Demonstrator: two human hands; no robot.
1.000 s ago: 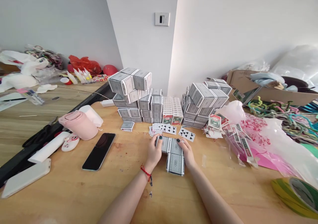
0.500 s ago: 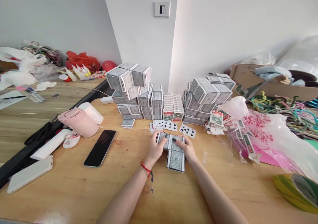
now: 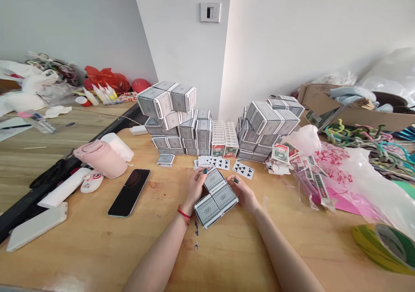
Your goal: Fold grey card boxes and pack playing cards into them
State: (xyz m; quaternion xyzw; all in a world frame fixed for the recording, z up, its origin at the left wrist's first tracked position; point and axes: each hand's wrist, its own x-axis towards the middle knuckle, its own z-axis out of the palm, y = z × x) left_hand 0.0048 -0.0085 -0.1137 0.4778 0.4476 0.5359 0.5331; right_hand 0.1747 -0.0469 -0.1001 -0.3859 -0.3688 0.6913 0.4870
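Both my hands hold a wrapped block of grey-backed card packs (image 3: 215, 197) just above the wooden table (image 3: 97, 244). My left hand (image 3: 195, 187) grips its far left end, fingers curled round it. At the block's right side is my right hand (image 3: 242, 192), its fingers bent against the edge. The block is turned on a slant, its near end pointing toward me and to the left. Face-up playing cards (image 3: 215, 163) lie fanned on the table just beyond my hands.
Two piles of grey card-pack blocks (image 3: 173, 119) (image 3: 267, 125) stand at the back by the wall corner. A black phone (image 3: 129, 192), a pink roll (image 3: 100, 159) and a white case (image 3: 35, 226) lie left. Pink plastic bags (image 3: 340, 175) and a green tape roll (image 3: 385, 246) lie right.
The block of packs has been swung from lying square to me to a slant, its near end moving left. Both hands shifted slightly with it.
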